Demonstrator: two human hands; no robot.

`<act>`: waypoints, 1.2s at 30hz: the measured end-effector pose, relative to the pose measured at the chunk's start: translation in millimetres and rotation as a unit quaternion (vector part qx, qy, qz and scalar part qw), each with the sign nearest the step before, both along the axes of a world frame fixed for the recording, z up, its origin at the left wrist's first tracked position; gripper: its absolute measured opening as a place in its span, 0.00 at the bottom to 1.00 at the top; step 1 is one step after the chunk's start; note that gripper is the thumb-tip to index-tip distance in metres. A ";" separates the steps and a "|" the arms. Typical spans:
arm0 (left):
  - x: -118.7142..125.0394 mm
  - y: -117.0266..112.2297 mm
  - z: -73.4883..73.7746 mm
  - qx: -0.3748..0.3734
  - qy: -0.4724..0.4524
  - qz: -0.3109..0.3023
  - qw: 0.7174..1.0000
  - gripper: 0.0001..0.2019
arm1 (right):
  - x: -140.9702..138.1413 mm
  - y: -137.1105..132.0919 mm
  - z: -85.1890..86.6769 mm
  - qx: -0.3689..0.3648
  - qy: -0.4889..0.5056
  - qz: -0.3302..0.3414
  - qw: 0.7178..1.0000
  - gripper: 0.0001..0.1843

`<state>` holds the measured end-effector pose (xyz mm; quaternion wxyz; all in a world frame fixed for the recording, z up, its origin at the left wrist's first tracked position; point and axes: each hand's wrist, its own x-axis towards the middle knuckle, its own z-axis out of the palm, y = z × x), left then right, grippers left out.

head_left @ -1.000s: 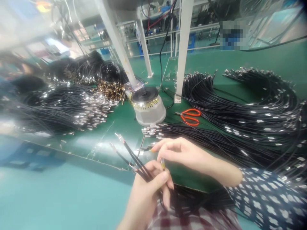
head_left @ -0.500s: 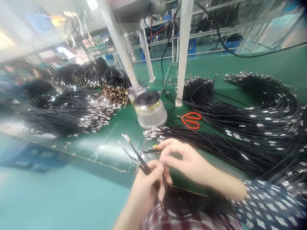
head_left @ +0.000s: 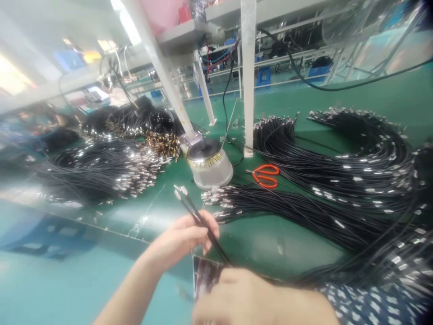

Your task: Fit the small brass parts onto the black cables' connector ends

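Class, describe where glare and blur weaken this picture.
Head view: pale glare washes part of the green table; head view: the right hand looks soft, the orange-handled cutters crisper; head view: the left cable pile smears toward the picture's edge.

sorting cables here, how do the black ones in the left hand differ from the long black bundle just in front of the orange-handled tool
Number: the held cables show only a few strands; the table bundle has many.
Support: the left hand grips the held cables; the table bundle lies on the green table.
Ends: the held cables show two tips; the table bundle's are clustered.
Both are black with shiny, pale ends.
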<state>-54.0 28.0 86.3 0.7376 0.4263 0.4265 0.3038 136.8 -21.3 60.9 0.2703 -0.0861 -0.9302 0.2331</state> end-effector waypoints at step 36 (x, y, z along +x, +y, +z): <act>66.6 -41.5 -21.4 -0.014 -0.065 0.263 0.962 0.12 | 82.3 149.0 -4.9 -0.084 -0.093 -0.443 0.888 0.12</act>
